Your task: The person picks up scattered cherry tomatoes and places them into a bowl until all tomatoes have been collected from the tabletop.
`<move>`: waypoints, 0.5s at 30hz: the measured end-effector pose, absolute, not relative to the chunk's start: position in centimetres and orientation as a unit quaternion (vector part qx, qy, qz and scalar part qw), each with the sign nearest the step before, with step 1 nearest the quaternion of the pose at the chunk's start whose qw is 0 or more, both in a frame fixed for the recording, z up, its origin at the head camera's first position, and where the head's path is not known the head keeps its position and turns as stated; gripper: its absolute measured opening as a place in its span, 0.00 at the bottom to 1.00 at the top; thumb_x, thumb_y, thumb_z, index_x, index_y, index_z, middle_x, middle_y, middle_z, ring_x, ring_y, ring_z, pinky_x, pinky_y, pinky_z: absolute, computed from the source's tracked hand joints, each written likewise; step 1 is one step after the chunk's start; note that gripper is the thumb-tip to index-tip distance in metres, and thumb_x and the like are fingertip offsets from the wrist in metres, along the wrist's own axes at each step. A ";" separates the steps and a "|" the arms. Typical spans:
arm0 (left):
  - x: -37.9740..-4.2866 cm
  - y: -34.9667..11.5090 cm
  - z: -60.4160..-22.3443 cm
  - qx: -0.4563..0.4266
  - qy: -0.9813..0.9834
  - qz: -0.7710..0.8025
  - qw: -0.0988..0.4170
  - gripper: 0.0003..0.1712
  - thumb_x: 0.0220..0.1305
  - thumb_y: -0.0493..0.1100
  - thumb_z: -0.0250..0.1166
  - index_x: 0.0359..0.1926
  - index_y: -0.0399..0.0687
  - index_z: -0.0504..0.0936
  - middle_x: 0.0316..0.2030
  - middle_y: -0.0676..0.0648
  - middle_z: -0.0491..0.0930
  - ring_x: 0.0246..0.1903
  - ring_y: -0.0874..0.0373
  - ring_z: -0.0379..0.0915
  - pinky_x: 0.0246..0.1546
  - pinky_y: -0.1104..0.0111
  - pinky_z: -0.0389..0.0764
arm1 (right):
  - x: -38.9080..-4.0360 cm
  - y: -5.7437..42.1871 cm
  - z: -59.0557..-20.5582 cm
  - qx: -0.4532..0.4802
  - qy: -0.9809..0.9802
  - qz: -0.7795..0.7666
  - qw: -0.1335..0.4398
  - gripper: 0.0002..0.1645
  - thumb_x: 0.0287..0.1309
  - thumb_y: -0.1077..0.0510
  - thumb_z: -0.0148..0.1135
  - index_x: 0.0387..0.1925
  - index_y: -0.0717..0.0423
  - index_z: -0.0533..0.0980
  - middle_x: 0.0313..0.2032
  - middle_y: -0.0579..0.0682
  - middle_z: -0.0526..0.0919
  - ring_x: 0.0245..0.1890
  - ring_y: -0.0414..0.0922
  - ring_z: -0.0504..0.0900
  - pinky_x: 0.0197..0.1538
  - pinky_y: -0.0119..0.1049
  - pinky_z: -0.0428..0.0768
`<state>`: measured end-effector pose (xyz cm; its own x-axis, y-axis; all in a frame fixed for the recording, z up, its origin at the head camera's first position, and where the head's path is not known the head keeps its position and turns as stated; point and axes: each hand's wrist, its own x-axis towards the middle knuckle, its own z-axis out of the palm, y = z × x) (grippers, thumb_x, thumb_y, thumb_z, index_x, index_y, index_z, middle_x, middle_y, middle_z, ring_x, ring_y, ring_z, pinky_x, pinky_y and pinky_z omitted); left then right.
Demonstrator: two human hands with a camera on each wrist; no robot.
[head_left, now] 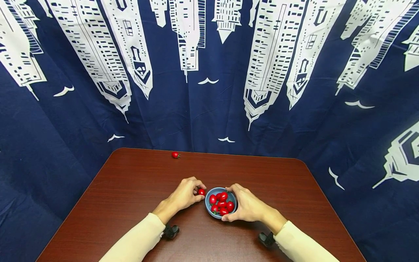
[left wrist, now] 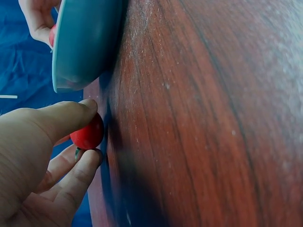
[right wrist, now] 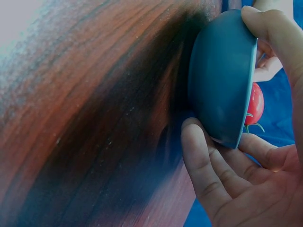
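Note:
Between thumb and fingers, my left hand (head_left: 184, 194) pinches a red cherry tomato (head_left: 201, 191) just left of a small blue bowl. In the left wrist view the tomato (left wrist: 88, 135) has its green stem toward the fingers and sits close above the tabletop. My right hand (head_left: 249, 205) grips the right side of the bowl (head_left: 207, 208), thumb at the near rim and fingers round the far side. Several cherry tomatoes (head_left: 222, 204) lie inside it. The right wrist view shows the bowl's smooth outer wall (right wrist: 220, 75), with one tomato (right wrist: 255, 104) showing above its rim.
Another cherry tomato (head_left: 175, 155) with a green stem lies by the back edge of the brown wooden table (head_left: 262, 171). Behind the table hangs a dark blue cloth (head_left: 216, 116) printed with white buildings and birds. Each wrist wears a black camera mount (head_left: 171, 231).

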<state>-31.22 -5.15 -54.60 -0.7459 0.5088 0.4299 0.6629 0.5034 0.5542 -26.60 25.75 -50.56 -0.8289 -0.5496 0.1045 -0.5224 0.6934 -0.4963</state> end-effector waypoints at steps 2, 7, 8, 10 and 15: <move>-31.9 -5.3 -55.7 -0.348 -0.855 -0.366 0.116 0.14 0.64 0.35 0.87 0.49 0.44 0.95 0.41 0.47 0.89 0.35 0.63 0.88 0.38 0.72 0.91 | -26.6 25.7 -50.6 -0.290 0.920 -0.262 0.026 0.58 0.49 0.29 0.93 0.68 0.60 0.79 0.70 0.54 0.87 0.64 0.50 0.91 0.71 0.50 0.90; -32.2 -5.5 -55.7 -0.344 -0.858 -0.362 0.123 0.15 0.63 0.37 0.88 0.49 0.45 0.95 0.41 0.47 0.89 0.35 0.64 0.88 0.38 0.72 0.91 | -26.6 25.7 -50.6 -0.290 0.920 -0.261 0.025 0.58 0.49 0.29 0.93 0.68 0.60 0.79 0.70 0.55 0.87 0.64 0.50 0.91 0.71 0.49 0.91; -32.0 -5.5 -55.5 -0.341 -0.858 -0.364 0.121 0.15 0.63 0.37 0.88 0.49 0.44 0.95 0.41 0.47 0.90 0.35 0.63 0.88 0.39 0.72 0.92 | -26.6 25.7 -50.6 -0.290 0.920 -0.261 0.025 0.58 0.49 0.29 0.93 0.68 0.60 0.79 0.70 0.55 0.87 0.64 0.50 0.91 0.71 0.49 0.91; -31.1 -5.3 -54.0 -0.329 -0.861 -0.373 0.107 0.15 0.62 0.37 0.89 0.48 0.43 0.95 0.42 0.46 0.90 0.36 0.61 0.89 0.41 0.70 0.93 | -26.6 25.7 -50.6 -0.290 0.920 -0.262 0.025 0.58 0.48 0.30 0.93 0.68 0.60 0.79 0.70 0.55 0.87 0.63 0.49 0.91 0.71 0.48 0.91; -30.1 -5.0 -52.2 -0.293 -0.879 -0.369 0.078 0.15 0.64 0.34 0.88 0.49 0.39 0.95 0.43 0.43 0.90 0.39 0.53 0.92 0.45 0.63 0.96 | -26.6 25.7 -50.6 -0.291 0.920 -0.260 0.022 0.57 0.48 0.29 0.93 0.68 0.60 0.79 0.69 0.55 0.87 0.62 0.49 0.92 0.71 0.48 0.91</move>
<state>-30.07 -5.01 -52.21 -0.8164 0.4574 0.3525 0.5720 0.5562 0.6029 -26.60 25.65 -50.64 -0.8296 -0.5473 0.1108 -0.5245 0.6955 -0.4911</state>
